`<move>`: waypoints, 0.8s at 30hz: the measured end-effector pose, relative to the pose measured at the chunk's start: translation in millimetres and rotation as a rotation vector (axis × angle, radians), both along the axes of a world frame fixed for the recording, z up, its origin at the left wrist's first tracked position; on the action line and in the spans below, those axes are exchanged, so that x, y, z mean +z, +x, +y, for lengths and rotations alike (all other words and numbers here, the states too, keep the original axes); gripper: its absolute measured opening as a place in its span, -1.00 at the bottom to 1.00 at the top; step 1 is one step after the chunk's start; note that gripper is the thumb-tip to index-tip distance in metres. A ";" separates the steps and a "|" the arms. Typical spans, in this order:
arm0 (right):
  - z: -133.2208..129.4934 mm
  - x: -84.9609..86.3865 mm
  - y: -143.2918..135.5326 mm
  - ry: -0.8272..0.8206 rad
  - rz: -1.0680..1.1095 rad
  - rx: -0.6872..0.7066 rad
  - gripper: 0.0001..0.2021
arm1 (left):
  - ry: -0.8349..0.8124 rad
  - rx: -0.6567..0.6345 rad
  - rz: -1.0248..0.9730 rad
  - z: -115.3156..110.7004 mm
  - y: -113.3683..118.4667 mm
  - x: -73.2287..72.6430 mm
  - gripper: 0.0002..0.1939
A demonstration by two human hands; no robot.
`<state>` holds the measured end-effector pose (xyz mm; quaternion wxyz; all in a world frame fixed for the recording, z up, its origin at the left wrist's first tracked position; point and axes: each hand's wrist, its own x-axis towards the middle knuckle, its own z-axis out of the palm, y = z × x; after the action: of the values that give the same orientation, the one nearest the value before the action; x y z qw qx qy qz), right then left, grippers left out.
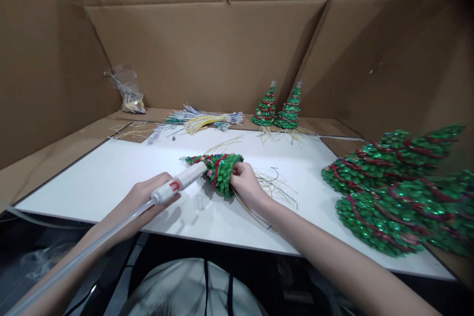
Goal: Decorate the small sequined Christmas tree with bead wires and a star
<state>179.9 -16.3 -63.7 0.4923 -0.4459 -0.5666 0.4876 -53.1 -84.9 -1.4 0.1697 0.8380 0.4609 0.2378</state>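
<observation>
On screen I've got the left hand (155, 192) wrapped around a glue gun (185, 177), tip at 1 small tree (224, 175) lying on the white board (99, 190), the right hand (245, 180) pinching that tree's base.

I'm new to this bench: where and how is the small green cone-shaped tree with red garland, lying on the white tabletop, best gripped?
Probably by the broad base of the green tree, from the right, where the bare right hand is. The tree lies on its side, narrow tip leftward, and the white glue gun points at it from the left.
</observation>
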 end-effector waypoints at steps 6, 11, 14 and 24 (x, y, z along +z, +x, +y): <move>-0.4 0.5 -0.1 -0.012 0.008 -0.005 -0.93 | 0.024 -0.027 0.009 2.6 -2.4 -3.3 -0.78; -2.3 2.4 -0.3 -0.018 0.007 -0.006 -0.93 | 0.024 -0.017 0.000 3.6 -3.3 -5.7 -0.78; -2.7 2.9 -0.3 -0.017 0.021 0.001 -0.92 | 0.024 -0.020 0.002 3.5 -3.0 -5.6 -0.78; -1.7 3.5 -0.3 -0.026 -0.001 -0.003 -0.92 | 0.015 0.003 0.002 -0.4 -1.7 -2.6 -0.77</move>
<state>179.6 -18.0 -60.2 0.4869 -0.4533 -0.5599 0.4940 -54.8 -85.3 -3.9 0.1626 0.8387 0.4606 0.2406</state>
